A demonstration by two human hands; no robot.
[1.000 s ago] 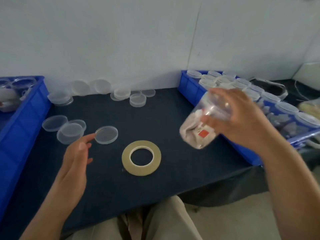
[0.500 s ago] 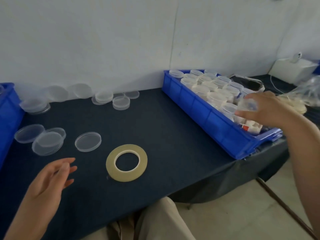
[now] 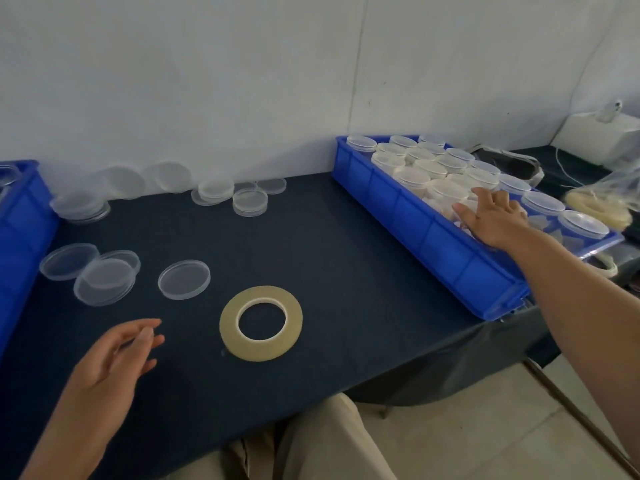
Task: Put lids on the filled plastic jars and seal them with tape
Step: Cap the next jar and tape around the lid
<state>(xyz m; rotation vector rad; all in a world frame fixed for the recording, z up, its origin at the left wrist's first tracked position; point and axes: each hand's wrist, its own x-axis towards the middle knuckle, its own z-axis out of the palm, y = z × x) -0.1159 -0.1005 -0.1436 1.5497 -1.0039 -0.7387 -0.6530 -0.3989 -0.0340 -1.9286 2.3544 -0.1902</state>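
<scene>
My right hand [image 3: 491, 220], fingers spread and holding nothing, rests on lidded jars [image 3: 446, 192] in the blue tray [image 3: 415, 223] at the bench's right edge. My left hand [image 3: 110, 358] hovers slack and empty. Tape roll [image 3: 261, 350] and loose lids [image 3: 183, 279] lie mid-bench, so I judge work remains.

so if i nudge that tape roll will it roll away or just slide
Probably just slides: the tape roll lies flat on the dark cloth, not on edge. It looks thin and hollow, so likely light. Stood on edge, it could roll.
</scene>
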